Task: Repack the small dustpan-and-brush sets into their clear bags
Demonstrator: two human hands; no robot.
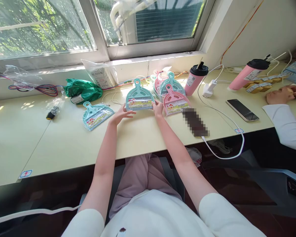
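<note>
A teal mini dustpan and brush set [139, 95] in clear wrap stands tilted up over the table in front of me. My left hand [122, 115] has its lower left corner, thumb at the edge and some fingers stretched out below. At the lower right corner, my right hand [158, 108] pinches the pan's edge. To the left lies another teal dustpan set [97, 116], apart from my hand. Just right of my right hand is a pink dustpan set [175, 101], with a second teal set [172, 84] and more pink behind it, partly overlapped.
Behind are a green plastic bag [82, 90] and a clear packet [102, 77]. A pink cup [196, 80], a charger [209, 89], a blurred-out phone-like object [195, 122] with a white cable, and a phone [242, 110] lie right. Another person's hands [281, 95] rest near a pink tumbler [248, 75].
</note>
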